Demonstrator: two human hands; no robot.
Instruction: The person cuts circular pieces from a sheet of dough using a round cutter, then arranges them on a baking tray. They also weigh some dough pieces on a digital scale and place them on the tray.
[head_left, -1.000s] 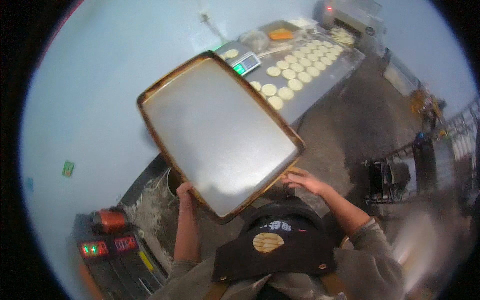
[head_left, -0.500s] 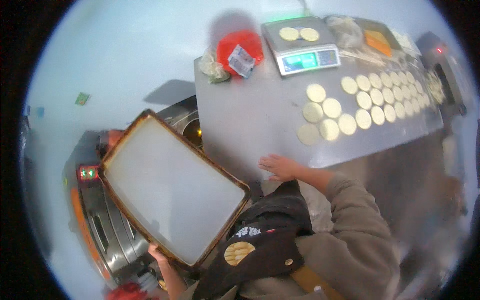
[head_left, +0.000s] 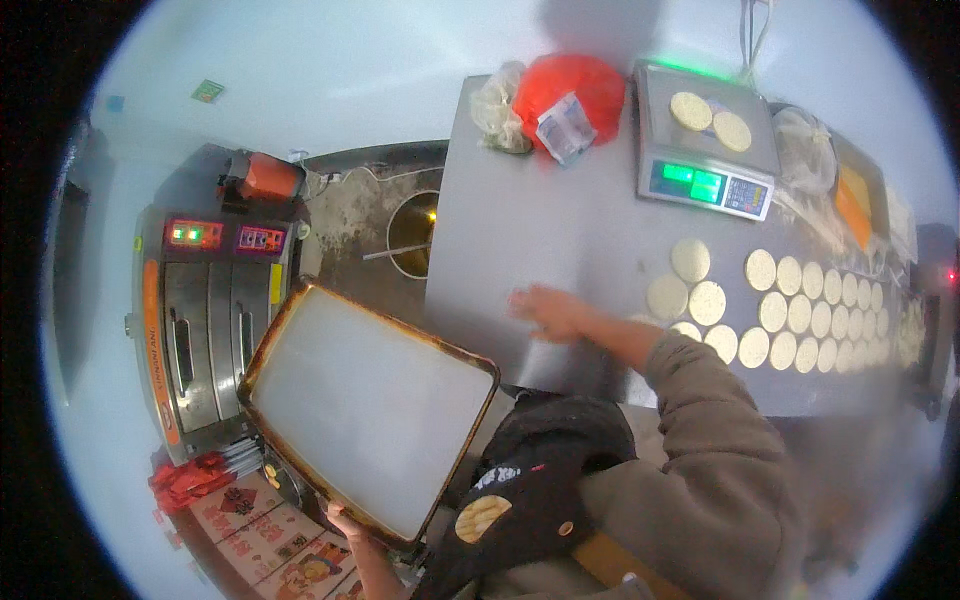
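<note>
My left hand [head_left: 348, 522] grips the near rim of a large baking tray [head_left: 452, 349], whose browned edge surrounds a pale, bare inside. The tray hangs tilted at my left, beside the metal table. Over the table [head_left: 520, 215], near its front left part, my right hand [head_left: 548, 310] is stretched out with its fingers apart and holds nothing. To the right of that hand lie several flat round dough discs [head_left: 707, 301], some loosely grouped and the others in rows. My right forearm partly hides the nearest discs.
A digital scale [head_left: 704, 186] with two dough discs stands at the table's back, beside a red plastic bag [head_left: 570, 95]. At left is a metal oven [head_left: 200, 330] with lit displays. A round bin [head_left: 412, 238] stands on the floor between. Printed cartons [head_left: 262, 530] lie lower left.
The view has swung left, so more of the oven, floor and cartons shows. My left hand still holds the tray; my right hand has moved further over the table.
</note>
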